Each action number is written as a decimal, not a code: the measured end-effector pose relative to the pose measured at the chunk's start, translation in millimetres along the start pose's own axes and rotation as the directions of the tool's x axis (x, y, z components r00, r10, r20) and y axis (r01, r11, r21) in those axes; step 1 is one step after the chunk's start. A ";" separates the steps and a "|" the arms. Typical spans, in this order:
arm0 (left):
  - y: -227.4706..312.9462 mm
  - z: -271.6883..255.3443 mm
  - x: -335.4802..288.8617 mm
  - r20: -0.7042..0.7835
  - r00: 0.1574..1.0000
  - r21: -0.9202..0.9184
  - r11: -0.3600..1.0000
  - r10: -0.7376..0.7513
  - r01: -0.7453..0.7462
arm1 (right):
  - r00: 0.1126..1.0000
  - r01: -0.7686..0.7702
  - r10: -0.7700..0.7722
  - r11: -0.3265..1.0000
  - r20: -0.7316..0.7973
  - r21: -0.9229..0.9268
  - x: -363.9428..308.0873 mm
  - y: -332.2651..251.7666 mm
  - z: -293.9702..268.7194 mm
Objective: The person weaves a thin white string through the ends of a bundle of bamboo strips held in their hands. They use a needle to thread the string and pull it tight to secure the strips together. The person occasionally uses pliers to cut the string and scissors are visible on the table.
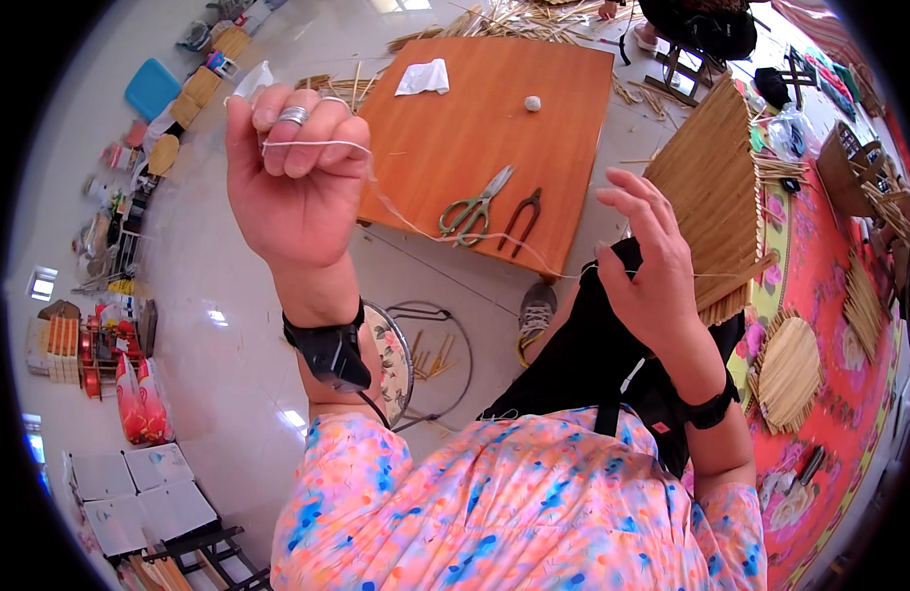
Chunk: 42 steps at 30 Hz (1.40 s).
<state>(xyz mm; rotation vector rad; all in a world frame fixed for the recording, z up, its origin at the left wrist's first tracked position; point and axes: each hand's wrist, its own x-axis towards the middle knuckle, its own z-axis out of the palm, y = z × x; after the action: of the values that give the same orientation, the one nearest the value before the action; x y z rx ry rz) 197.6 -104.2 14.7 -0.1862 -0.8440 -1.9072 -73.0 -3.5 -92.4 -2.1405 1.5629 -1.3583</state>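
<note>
My left hand [302, 177] is raised at the upper left, its fingers curled closed on a white string [401, 219]. Silver-coloured rings [294, 115] show on that hand. From there the string sags across the table's near edge to my right hand [652, 266], then runs on to a woven plant-stalk panel [711, 172]. My right hand is open beside this panel, fingers apart, the string passing by its thumb. Green-handled scissors [471, 212] and dark pliers [523, 217] lie on the orange-brown table [474, 118] between my hands.
A white cloth [422, 78] and a small pale lump [533, 103] lie on the table. Loose stalks [504, 22] litter the floor behind it. More woven pieces [788, 369] rest on a red floral mat [770, 453]. A floral-topped stool [394, 360] stands by my left arm.
</note>
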 end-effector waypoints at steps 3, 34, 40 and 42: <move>-19.7 9.2 -0.8 0.032 0.998 -0.012 0.998 -0.058 0.058 | 0.999 0.024 -0.029 0.971 0.015 0.239 8.4 -8.5 4.7; -41.0 -35.7 -26.5 -0.388 0.919 0.920 -0.039 0.068 0.391 | 0.678 -0.731 0.404 0.291 0.614 0.617 -29.3 23.3 -2.6; -43.1 -44.5 -27.6 -0.475 0.879 0.867 -0.188 -0.029 0.462 | 0.798 -0.265 0.140 0.955 0.586 0.132 -48.8 11.7 -3.6; -42.5 -40.5 -27.5 -0.490 0.868 0.870 0.007 -0.077 0.492 | 0.844 0.015 -0.011 1.000 0.536 -0.002 -54.8 6.6 -2.7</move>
<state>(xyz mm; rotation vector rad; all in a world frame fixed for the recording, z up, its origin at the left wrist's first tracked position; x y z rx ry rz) 184.5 -98.5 -48.5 1.2725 -1.8994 -1.1353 -81.6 39.7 -125.8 -2.2651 1.3175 -0.6523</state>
